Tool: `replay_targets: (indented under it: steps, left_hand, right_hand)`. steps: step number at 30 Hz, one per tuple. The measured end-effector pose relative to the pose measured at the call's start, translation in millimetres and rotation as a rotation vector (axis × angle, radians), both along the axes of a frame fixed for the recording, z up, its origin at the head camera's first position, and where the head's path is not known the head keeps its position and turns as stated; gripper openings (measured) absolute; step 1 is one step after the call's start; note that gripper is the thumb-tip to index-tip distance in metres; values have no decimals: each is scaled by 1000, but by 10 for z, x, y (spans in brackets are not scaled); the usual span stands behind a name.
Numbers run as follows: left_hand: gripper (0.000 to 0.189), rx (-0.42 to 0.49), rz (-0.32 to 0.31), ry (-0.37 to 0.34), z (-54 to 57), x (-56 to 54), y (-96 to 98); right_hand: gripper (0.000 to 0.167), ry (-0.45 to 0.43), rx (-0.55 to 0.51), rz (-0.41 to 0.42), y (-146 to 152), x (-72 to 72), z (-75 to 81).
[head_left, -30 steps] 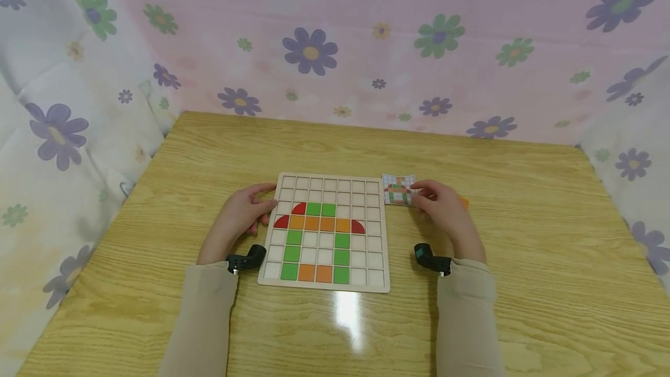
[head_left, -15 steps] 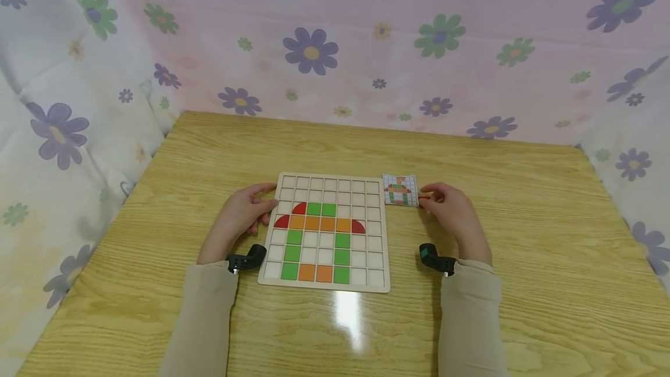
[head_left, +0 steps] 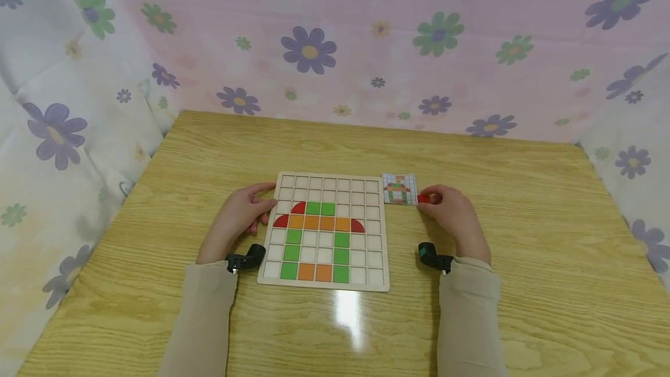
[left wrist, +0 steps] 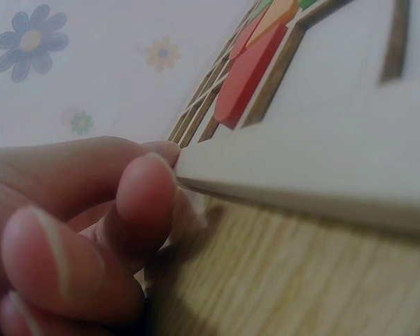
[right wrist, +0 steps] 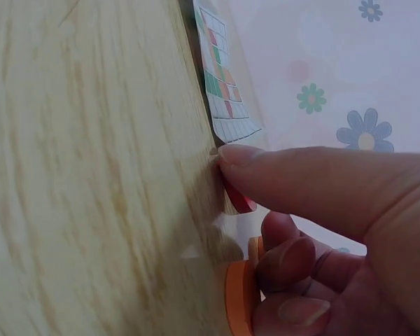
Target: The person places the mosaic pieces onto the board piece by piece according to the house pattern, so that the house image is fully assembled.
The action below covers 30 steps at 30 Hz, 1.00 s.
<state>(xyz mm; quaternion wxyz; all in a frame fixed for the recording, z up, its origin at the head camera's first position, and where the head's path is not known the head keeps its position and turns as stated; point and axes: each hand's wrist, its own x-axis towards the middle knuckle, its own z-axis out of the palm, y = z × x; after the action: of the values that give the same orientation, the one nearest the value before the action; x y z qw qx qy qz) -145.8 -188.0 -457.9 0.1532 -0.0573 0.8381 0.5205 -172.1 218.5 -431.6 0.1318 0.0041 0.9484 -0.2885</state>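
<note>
My left hand [head_left: 241, 211] touches the left edge of a wooden grid board [head_left: 385, 237] with its fingertips. In the left wrist view those fingertips [left wrist: 150, 185] lie against the board's pale rim [left wrist: 301, 183]. Green and orange squares and red rounded tiles fill some of its cells. Right of the board, my right hand [head_left: 450, 211] pinches a red tile [head_left: 423, 198] between thumb and forefinger. Its other fingers curl by orange pieces [right wrist: 239, 297] in the right wrist view; whether they hold these is unclear.
A small printed pattern card [head_left: 399, 189] lies just right of the board's upper corner, close to my right fingertips. The wood-grain table [head_left: 335, 147] runs back to a flowered cloth [head_left: 356, 34].
My right hand has moved off the pattern card to the right, and a red tile now shows between its fingers. The orange piece beyond that hand is hidden in the head view. My left hand stays put.
</note>
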Motion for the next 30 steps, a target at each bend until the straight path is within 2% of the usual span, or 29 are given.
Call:
replay_targets:
  steps: [9, 18, 30]
  left_hand:
    - [43, 0, 1, -4, 4, 2, 3]
    - [45, -10, -12, 1, 19, -3, 1]
    - [45, -16, -2, -19, 35, -1, 12]
  right_hand:
    - [30, 8, -6, -13, -11, 10, 30]
    - [37, -24, 24, -58, -33, 43, 87]
    - [33, -4, -30, -68, 0, 49, 89]
